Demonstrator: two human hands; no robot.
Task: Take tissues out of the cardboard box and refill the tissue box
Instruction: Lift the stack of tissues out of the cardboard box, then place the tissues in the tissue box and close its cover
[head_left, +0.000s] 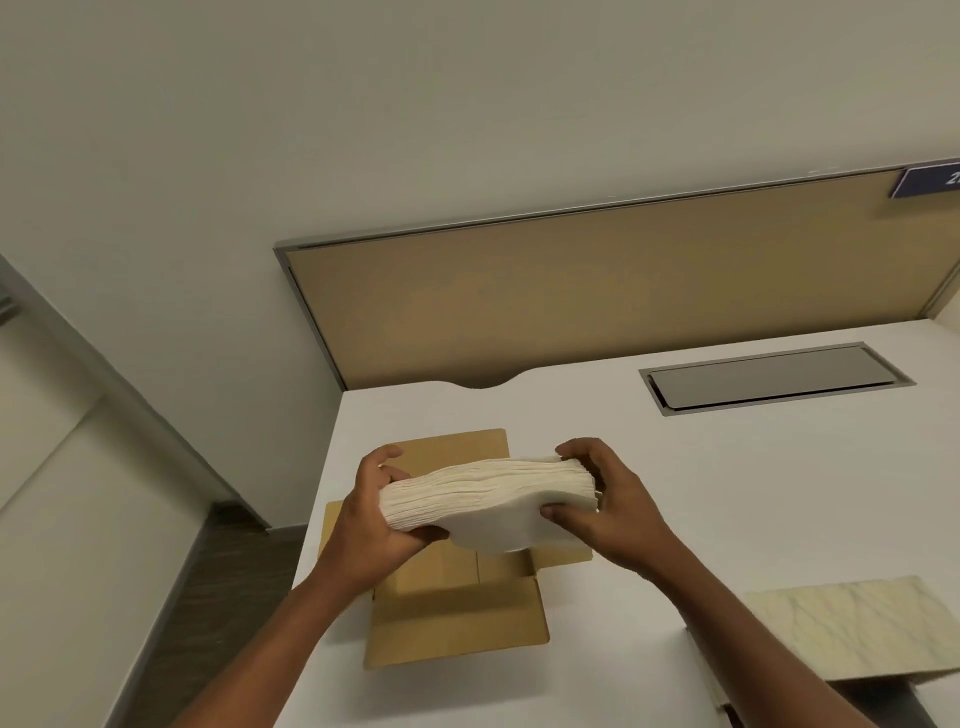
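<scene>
White laminate desk (701, 493) carries 1 open brown cardboard box (457, 623) at its left edge, 1 marble-patterned cream tissue box (852, 629) near right, grey recessed cable hatch (774, 376) at back.

1. This is an office workstation: a white desk (727, 493) stands against a plain pale wall (363, 130).
2. A tan fabric partition panel (597, 296) in a metal frame backs the desk's far edge.
3. A metal cable-access flap (774, 376) is set into the desktop, far right.
4. A dark blue number plate (927, 182) sits at the partition's top right corner.
</scene>
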